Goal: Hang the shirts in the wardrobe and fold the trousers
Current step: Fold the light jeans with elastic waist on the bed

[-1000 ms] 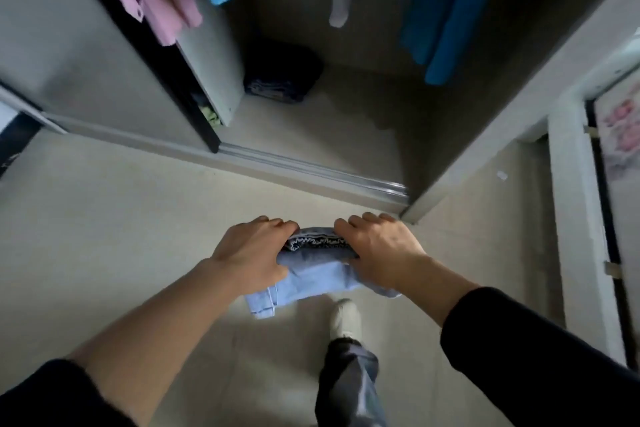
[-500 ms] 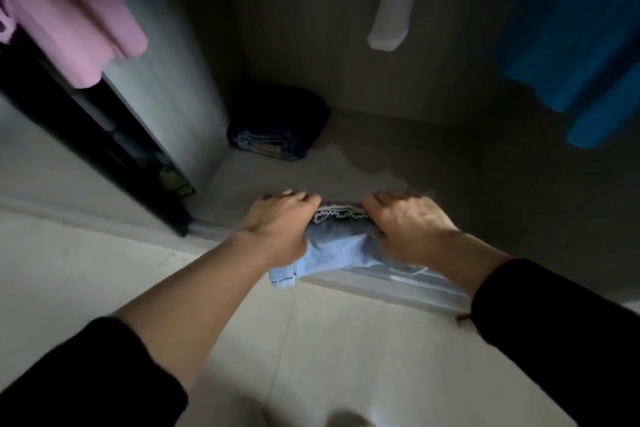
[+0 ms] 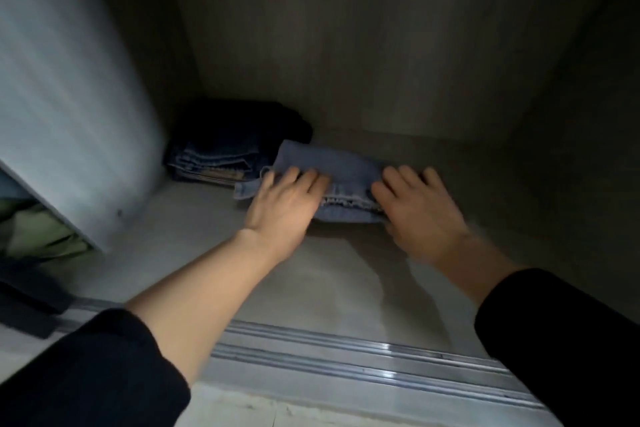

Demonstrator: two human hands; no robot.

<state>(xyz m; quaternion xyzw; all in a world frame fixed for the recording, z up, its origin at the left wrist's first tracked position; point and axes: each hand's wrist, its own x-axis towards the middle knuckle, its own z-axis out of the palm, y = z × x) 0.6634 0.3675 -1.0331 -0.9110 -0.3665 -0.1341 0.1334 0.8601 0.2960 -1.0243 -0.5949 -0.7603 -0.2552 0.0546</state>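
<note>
Folded light-blue jeans (image 3: 332,163) lie on the wardrobe floor (image 3: 332,274), right of a stack of dark folded trousers (image 3: 228,149). My left hand (image 3: 284,208) rests on the left end of the jeans with its fingers stretched out flat. My right hand (image 3: 419,208) lies on the right end, fingers also straight. Both hands are blurred by motion. No hanging shirts are in view.
The wardrobe's sliding-door track (image 3: 346,364) runs across the front. A grey door panel (image 3: 69,97) stands at the left, with green cloth (image 3: 41,232) behind it. The wardrobe's back wall (image 3: 346,45) and right side are dark.
Both hands carried the folded jeans from above the room floor over the track into the wardrobe and set them down beside the dark stack. The fingers went from curled around the jeans to straight.
</note>
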